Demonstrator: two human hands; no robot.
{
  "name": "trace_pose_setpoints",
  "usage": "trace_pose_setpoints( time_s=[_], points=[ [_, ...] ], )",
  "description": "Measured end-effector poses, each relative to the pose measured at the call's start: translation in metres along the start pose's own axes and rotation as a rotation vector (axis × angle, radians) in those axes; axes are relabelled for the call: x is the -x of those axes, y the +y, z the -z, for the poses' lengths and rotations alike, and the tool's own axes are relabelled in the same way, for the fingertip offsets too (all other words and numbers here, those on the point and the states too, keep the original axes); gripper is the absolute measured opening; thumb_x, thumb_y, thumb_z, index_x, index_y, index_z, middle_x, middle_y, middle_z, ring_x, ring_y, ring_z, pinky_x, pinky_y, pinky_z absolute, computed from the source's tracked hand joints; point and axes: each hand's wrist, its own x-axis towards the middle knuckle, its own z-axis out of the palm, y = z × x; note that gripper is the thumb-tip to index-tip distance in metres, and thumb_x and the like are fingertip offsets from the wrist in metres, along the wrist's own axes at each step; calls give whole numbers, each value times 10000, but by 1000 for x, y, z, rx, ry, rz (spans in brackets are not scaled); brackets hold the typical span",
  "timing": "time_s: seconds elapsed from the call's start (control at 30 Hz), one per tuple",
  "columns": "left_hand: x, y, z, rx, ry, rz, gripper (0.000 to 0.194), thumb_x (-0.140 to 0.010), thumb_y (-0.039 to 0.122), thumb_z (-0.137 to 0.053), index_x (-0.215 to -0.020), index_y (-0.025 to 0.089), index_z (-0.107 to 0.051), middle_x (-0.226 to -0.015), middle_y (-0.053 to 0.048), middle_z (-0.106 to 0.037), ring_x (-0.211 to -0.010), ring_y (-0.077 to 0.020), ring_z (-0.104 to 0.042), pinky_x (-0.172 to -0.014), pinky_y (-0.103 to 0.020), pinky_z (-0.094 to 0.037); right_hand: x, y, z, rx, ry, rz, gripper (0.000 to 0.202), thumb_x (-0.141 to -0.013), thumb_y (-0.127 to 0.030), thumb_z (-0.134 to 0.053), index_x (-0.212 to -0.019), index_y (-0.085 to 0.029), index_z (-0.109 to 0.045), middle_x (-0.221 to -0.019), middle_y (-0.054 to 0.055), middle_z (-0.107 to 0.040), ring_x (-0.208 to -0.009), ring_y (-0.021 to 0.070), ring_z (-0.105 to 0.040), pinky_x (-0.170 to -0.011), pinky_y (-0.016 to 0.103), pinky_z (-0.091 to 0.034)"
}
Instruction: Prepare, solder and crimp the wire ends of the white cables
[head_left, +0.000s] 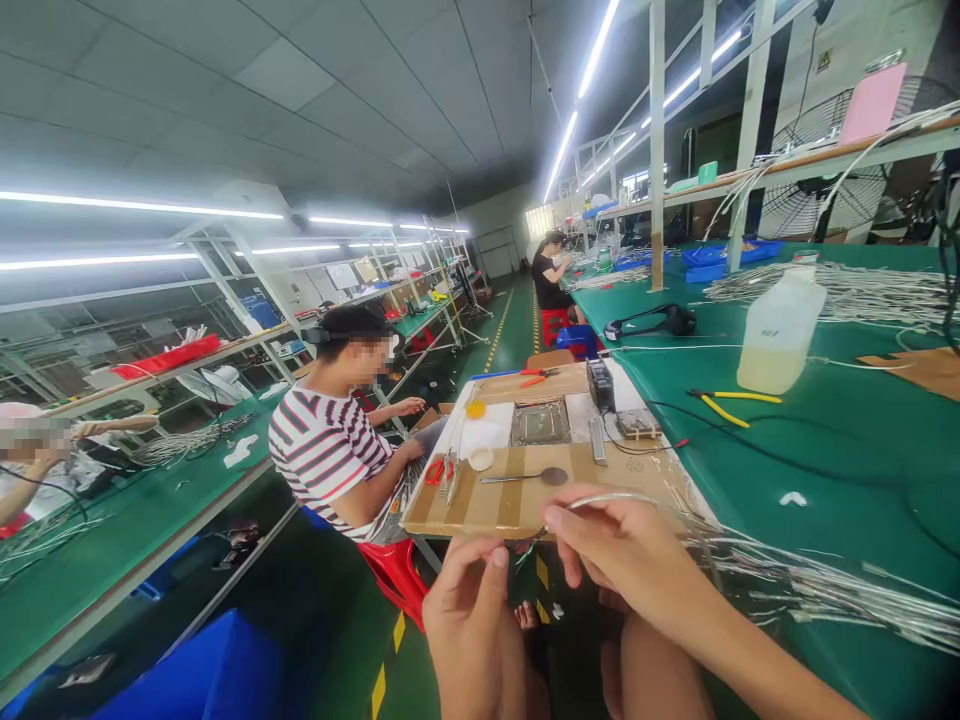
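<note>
In the wearer's R hand point(637, 565), holds 1 pale cable point(615, 497) near its stripped end, thumb and fingers closed in a pinch. In the L hand point(472, 610), thumb and forefinger brought nearly together just beside the fine coloured wires point(529, 552); can't tell if gripping any strand. Holds the cable in the air, over the near edge of a cardboard-topped board point(480, 510), w/ the wires hanging below.

Looks light, w/ a springy, bendable jacket, prob. smooth but not v. slippery; coloured wires apparently soft, limp and easy to nick or snap. Best taken by the jacket, just behind the wires, w/ only a gentle touch on the strands.

Points wire end toward the L hand and slightly down; long axis approx. L to R, arching over the R fingers and curving down toward the cable bundle point(847, 590) on the green bench point(720, 460). Nearby: 1 round-ended metal tool point(555, 477) lying flat on the board; yellow-handled pliers point(726, 411) and a translucent jug point(780, 340) on the bench, to the R.
</note>
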Motion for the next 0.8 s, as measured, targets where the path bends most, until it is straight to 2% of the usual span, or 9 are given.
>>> trace_pose_setpoints(
  time_s=[0.07,0.13,0.23,0.33,0.43,0.5,0.6,0.63,0.8],
  points=[
    [-1,6,2,-56,-27,-38,153,-892,340,-794,-918,194,-757,-884,-42,-641,-896,-146,-669,-796,-208,-551,2,-1,0,15,7,17,603,-807,-678,-670,-1048,-126,-638,-614,-35,-587,-452,-55,-430,-439,58,-252],
    [-3,14,5,-140,-63,-88,160,-923,346,-758,-926,187,-742,-862,-39,-625,-890,-143,-659,-838,-226,-557,3,-1,0,55,17,40,604,-812,-684,-659,-1047,-128,-645,-644,-37,-590,-492,-54,-489,-472,43,-316],
    [-6,21,5,-185,-83,-132,155,-936,335,-744,-943,181,-731,-859,-34,-595,-829,-119,-629,-757,-190,-531,6,-1,0,93,24,88,601,-823,-689,-641,-998,-115,-643,-726,-33,-605,-570,-46,-577,-567,36,-439],
    [-2,18,-2,29,-47,-65,160,-918,352,-763,-976,203,-748,-850,-22,-587,-695,-92,-593,-632,-186,-494,9,-3,0,37,82,129,594,-831,-692,-628,-909,-105,-586,-687,-32,-598,-517,-39,-550,-510,51,-377],
    [9,4,-13,246,60,-10,137,-894,322,-783,-956,209,-737,-836,-18,-609,-613,-84,-575,-546,-186,-482,10,-4,-1,-66,153,152,601,-815,-702,-643,-863,-113,-532,-614,-31,-578,-465,-23,-515,-450,67,-274],
    [18,-6,-19,214,75,-141,83,-885,218,-772,-960,211,-737,-847,-23,-628,-607,-87,-588,-513,-175,-490,9,-2,-3,-118,155,145,621,-795,-725,-651,-853,-119,-527,-583,-30,-566,-436,-22,-479,-434,75,-249],
    [24,-14,-27,55,109,-449,218,-889,103,-713,-1055,237,-756,-845,-32,-637,-652,-114,-619,-510,-180,-508,8,5,-6,-165,168,120,663,-761,-761,-662,-800,-113,-522,-521,-28,-530,-398,-31,-407,-419,79,-222],
    [25,-13,-31,20,133,-505,246,-887,92,-709,-1076,240,-760,-822,-31,-631,-671,-123,-628,-521,-183,-511,8,7,-7,-177,174,105,672,-752,-767,-666,-790,-112,-522,-506,-28,-520,-389,-32,-392,-415,79,-211],
    [23,-5,-45,28,247,-449,168,-887,122,-730,-1008,232,-768,-757,-10,-633,-577,-94,-590,-498,-174,-470,10,10,-9,-194,190,59,676,-736,-761,-687,-785,-114,-497,-492,-25,-510,-385,-23,-400,-408,72,-193]
  ],
)
